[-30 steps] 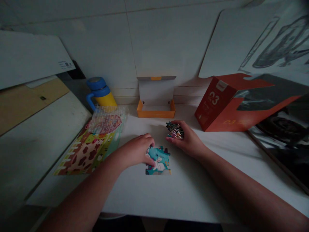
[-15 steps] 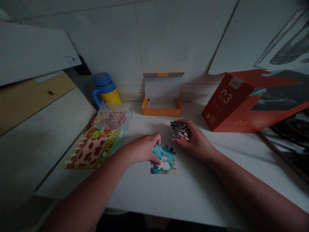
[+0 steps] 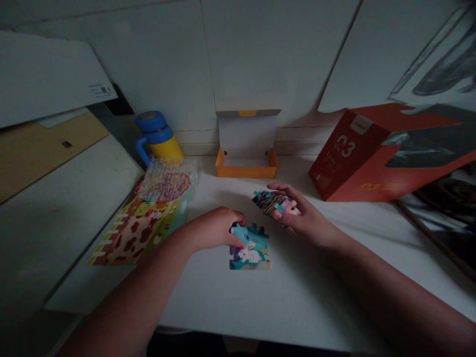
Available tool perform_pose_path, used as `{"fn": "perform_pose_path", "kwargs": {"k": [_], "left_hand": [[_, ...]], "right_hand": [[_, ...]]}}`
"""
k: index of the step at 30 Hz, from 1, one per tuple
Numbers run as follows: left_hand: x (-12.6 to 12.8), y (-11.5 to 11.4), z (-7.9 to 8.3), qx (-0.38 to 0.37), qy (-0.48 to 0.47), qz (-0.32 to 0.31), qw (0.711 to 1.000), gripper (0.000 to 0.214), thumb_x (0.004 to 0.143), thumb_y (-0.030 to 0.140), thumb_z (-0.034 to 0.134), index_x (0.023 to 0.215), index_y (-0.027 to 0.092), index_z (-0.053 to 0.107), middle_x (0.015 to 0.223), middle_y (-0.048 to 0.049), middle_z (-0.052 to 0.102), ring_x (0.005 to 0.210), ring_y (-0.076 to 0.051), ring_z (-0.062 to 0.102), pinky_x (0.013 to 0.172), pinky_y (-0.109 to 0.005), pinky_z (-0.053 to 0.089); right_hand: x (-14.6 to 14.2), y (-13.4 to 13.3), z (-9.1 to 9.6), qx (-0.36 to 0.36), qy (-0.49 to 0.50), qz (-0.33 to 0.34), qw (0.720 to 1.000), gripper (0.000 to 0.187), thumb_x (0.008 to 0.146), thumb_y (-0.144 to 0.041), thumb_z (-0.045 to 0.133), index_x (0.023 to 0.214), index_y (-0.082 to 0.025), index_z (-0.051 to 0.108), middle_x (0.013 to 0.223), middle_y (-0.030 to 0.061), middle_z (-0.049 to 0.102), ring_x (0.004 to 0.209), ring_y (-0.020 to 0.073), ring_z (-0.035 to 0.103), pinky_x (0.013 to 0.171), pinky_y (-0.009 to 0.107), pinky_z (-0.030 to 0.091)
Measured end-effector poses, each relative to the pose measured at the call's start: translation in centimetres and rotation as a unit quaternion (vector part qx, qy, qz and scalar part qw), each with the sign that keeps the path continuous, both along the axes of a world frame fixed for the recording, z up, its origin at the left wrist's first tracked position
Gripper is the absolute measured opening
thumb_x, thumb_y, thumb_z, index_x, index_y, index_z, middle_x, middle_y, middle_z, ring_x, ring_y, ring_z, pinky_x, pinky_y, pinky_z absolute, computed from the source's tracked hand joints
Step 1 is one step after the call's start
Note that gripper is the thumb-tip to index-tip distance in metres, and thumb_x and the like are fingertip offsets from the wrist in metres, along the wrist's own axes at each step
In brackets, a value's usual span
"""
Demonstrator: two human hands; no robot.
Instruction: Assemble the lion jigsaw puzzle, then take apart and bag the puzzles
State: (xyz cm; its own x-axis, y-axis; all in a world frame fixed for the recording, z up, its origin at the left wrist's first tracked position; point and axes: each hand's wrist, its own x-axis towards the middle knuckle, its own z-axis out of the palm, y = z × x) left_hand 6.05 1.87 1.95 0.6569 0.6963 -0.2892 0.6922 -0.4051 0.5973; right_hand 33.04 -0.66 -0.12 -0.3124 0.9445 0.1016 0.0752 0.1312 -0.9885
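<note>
A small patch of joined puzzle pieces [image 3: 253, 250], teal with a white rabbit, lies flat on the white table [image 3: 290, 297]. My left hand [image 3: 213, 229] rests on its upper left corner, fingers curled and pressed down on a piece there. My right hand [image 3: 301, 214] lies palm up just right of and behind the patch, fingers cupped around a stack of loose puzzle pieces [image 3: 273, 202]. The stack leans toward the left hand.
An open orange box [image 3: 246, 166] stands by the wall behind the hands. A blue and yellow bottle [image 3: 158, 136] and colourful puzzle sheets [image 3: 143, 223] under a clear bag [image 3: 169, 181] are on the left. A large red carton [image 3: 372, 153] lies on the right.
My right hand has tipped the stack of pieces over toward the left and lowered it slightly. My left hand stays on the assembled patch, fingertips shifted a little.
</note>
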Motion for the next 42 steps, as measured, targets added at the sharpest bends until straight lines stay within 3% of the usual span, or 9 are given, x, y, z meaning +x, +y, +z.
{"fn": "perform_pose_path", "kwargs": {"k": [3, 5, 10, 16, 21, 28, 34, 38, 42], "left_hand": [[-0.1, 0.1, -0.4, -0.013, -0.039, -0.006, 0.999, 0.034, 0.078, 0.031, 0.084, 0.109, 0.022, 0.077, 0.100, -0.0020, 0.079, 0.089, -0.023, 0.071, 0.075, -0.030, 0.047], [-0.2, 0.2, -0.7, -0.027, -0.075, -0.004, 0.997, 0.038, 0.079, 0.026, 0.083, 0.116, 0.024, 0.076, 0.110, -0.0024, 0.081, 0.097, -0.024, 0.073, 0.082, -0.031, 0.050], [-0.2, 0.7, -0.9, 0.016, -0.071, 0.037, 0.997, 0.032, 0.080, 0.029, 0.084, 0.110, 0.019, 0.076, 0.108, -0.0057, 0.081, 0.095, -0.025, 0.073, 0.082, -0.032, 0.050], [-0.5, 1.3, -1.0, 0.034, -0.067, 0.070, 0.995, 0.023, 0.083, 0.029, 0.079, 0.104, 0.022, 0.073, 0.096, -0.0006, 0.078, 0.085, -0.020, 0.068, 0.073, -0.028, 0.046], [-0.6, 1.4, -1.0, 0.036, -0.065, 0.073, 0.995, 0.023, 0.084, 0.030, 0.078, 0.104, 0.021, 0.072, 0.095, -0.0004, 0.077, 0.083, -0.019, 0.067, 0.071, -0.028, 0.044], [-0.2, 1.1, -0.9, 0.030, -0.103, 0.072, 0.992, 0.014, 0.085, 0.023, 0.072, 0.099, 0.021, 0.070, 0.092, -0.0007, 0.076, 0.078, -0.017, 0.066, 0.072, -0.028, 0.046], [-0.2, 1.0, -0.7, 0.030, -0.100, 0.073, 0.992, 0.006, 0.089, 0.025, 0.066, 0.093, 0.021, 0.068, 0.085, 0.0005, 0.072, 0.076, -0.016, 0.063, 0.068, -0.027, 0.043], [-0.3, 1.3, -1.3, 0.007, -0.110, 0.101, 0.989, 0.011, 0.091, 0.032, 0.067, 0.092, 0.021, 0.066, 0.078, 0.0016, 0.068, 0.070, -0.014, 0.059, 0.063, -0.026, 0.041], [-0.2, 1.5, -1.8, -0.084, -0.178, 0.154, 0.968, 0.023, 0.092, 0.041, 0.070, 0.092, 0.020, 0.060, 0.070, 0.0026, 0.062, 0.060, -0.013, 0.056, 0.055, -0.025, 0.039]], "right_hand": [[-0.3, -0.6, 0.3, -0.104, 0.133, 0.098, 0.981, 0.077, 0.083, -0.063, 0.083, 0.144, -0.027, 0.052, 0.137, 0.0146, 0.066, 0.116, 0.0302, 0.070, 0.101, 0.049, 0.057], [-0.5, -0.8, 0.3, -0.130, 0.169, 0.122, 0.969, 0.076, 0.082, -0.060, 0.084, 0.143, -0.027, 0.053, 0.136, 0.0144, 0.066, 0.118, 0.0305, 0.069, 0.102, 0.049, 0.056], [-0.5, -0.6, -0.4, -0.132, 0.163, 0.128, 0.969, 0.071, 0.084, -0.056, 0.084, 0.142, -0.027, 0.055, 0.135, 0.0136, 0.065, 0.120, 0.0296, 0.067, 0.104, 0.048, 0.055], [-0.2, -0.1, -1.0, -0.131, 0.094, 0.115, 0.980, 0.068, 0.085, -0.058, 0.082, 0.139, -0.024, 0.057, 0.129, 0.0134, 0.068, 0.114, 0.0292, 0.068, 0.102, 0.048, 0.055], [-0.1, -0.1, -0.5, -0.180, 0.133, 0.116, 0.968, 0.070, 0.081, -0.058, 0.085, 0.137, -0.027, 0.057, 0.129, 0.0130, 0.068, 0.114, 0.0293, 0.070, 0.101, 0.051, 0.058], [-0.5, -1.0, 0.0, -0.213, 0.174, 0.177, 0.945, 0.094, 0.074, -0.077, 0.082, 0.149, -0.030, 0.051, 0.144, 0.0181, 0.062, 0.122, 0.0358, 0.069, 0.103, 0.060, 0.056], [-1.6, -1.1, -0.3, -0.209, 0.171, 0.196, 0.942, 0.080, 0.078, -0.071, 0.082, 0.141, -0.030, 0.055, 0.142, 0.0161, 0.063, 0.118, 0.0320, 0.071, 0.107, 0.058, 0.054], [-1.3, -0.8, -0.9, -0.210, 0.190, 0.196, 0.939, 0.073, 0.082, -0.066, 0.082, 0.139, -0.028, 0.055, 0.143, 0.0165, 0.062, 0.118, 0.0313, 0.071, 0.105, 0.056, 0.055], [-1.1, -0.8, -1.1, -0.200, 0.182, 0.206, 0.940, 0.070, 0.083, -0.057, 0.084, 0.139, -0.026, 0.056, 0.139, 0.0162, 0.065, 0.115, 0.0301, 0.071, 0.105, 0.055, 0.055]]}}
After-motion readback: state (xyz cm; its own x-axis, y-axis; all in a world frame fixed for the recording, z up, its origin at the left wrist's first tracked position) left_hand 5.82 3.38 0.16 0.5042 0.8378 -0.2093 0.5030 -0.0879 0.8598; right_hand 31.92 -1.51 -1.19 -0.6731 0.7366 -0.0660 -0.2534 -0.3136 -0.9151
